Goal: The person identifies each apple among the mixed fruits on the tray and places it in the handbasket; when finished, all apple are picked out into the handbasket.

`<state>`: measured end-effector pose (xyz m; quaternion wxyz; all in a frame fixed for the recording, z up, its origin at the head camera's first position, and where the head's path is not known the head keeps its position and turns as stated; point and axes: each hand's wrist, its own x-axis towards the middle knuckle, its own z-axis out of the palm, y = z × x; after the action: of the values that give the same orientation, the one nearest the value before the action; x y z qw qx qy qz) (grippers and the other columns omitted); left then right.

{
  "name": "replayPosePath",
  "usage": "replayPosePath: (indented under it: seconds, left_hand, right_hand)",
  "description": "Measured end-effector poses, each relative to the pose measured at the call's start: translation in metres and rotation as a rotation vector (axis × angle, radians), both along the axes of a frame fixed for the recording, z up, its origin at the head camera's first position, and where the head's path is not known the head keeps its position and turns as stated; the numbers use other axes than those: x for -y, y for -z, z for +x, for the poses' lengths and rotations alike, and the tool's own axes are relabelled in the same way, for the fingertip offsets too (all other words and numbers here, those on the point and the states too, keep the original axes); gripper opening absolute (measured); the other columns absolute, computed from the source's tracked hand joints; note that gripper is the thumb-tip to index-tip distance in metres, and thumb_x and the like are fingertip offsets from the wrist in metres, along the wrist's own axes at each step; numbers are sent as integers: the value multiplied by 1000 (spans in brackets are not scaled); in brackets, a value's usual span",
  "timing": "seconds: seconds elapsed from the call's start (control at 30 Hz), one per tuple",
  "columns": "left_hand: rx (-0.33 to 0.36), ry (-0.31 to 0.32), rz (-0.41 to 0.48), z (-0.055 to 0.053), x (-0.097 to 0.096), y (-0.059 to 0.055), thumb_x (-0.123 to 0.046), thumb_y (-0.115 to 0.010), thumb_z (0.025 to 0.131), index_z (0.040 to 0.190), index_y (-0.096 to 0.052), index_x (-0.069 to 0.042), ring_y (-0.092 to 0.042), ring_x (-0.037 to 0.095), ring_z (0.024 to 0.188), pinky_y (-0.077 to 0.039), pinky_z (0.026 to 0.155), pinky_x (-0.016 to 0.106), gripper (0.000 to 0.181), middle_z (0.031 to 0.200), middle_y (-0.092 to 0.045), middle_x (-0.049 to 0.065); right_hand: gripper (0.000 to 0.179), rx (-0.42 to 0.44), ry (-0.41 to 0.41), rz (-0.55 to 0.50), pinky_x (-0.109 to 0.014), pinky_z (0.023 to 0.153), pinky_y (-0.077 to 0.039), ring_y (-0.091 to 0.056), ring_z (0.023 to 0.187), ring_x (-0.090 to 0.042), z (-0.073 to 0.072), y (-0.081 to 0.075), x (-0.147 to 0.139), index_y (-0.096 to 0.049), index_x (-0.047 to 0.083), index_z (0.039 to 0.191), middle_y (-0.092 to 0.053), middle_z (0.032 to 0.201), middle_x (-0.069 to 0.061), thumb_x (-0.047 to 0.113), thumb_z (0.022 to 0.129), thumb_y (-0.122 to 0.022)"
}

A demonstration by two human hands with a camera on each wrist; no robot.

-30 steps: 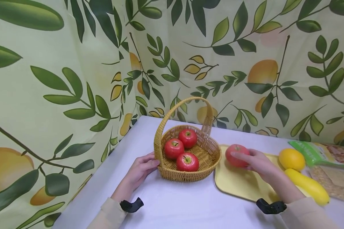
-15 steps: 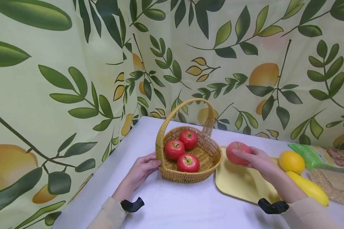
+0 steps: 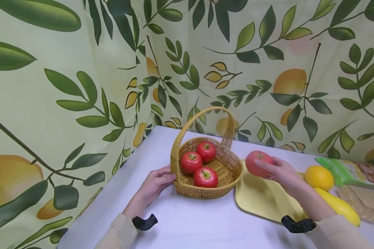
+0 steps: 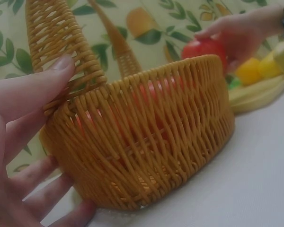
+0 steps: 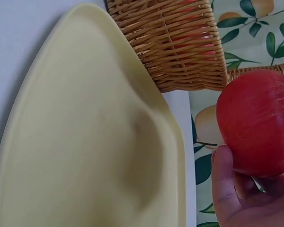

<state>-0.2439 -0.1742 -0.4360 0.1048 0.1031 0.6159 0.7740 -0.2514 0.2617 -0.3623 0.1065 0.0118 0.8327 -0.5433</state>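
Observation:
My right hand [image 3: 283,173] holds a red apple [image 3: 258,163] over the yellow tray [image 3: 252,199], just right of the basket. In the right wrist view the apple [image 5: 258,123] sits against the fingers, and a dark shadow falls on the tray [image 5: 85,132]. A woven basket [image 3: 202,192] with a tall arched handle stands on the table, with three red apples [image 3: 205,177] inside. At its left end rests my left hand [image 3: 156,181]. Up close in the left wrist view, the left thumb [image 4: 52,78] lies on the handle's base and spread fingertips touch the basket's outer wall [image 4: 156,142].
Right of the tray are an orange [image 3: 319,177], a long yellow fruit or vegetable [image 3: 343,209] and a green printed packet [image 3: 346,169]. A clear bag of tan bits [image 3: 361,197] lies in front of the packet. Leaf-patterned cloth [image 3: 261,103] hangs behind the white table [image 3: 199,224].
My right hand has lifted the apple slightly higher above the tray. The left hand and basket hold their place; the view has shifted slightly.

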Motion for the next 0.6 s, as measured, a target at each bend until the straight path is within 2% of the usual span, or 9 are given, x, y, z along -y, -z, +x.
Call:
replayPosePath:
  seconds: [0.3,0.6]
  left_hand:
    - [6,-11,-6,0,0,-4,-10,-73,93,101,-79,-8,-32,33,149,-48,108,43,11,160,-39,15]
    - [12,-1,-2,1,0,-2,-10,-72,93,106,-79,-8,-32,33,149,-47,109,43,14,162,-36,16]
  right_hand:
    - [86,-46,-8,-43,-29,91,-55,-57,112,-23,0,-5,5,-27,-4,156,-51,144,-21,51,100,-61]
    - [81,-77,-37,-42,-40,96,-55,-48,126,-31,-1,-11,13,-32,2,157,-49,147,-20,51,100,-61]
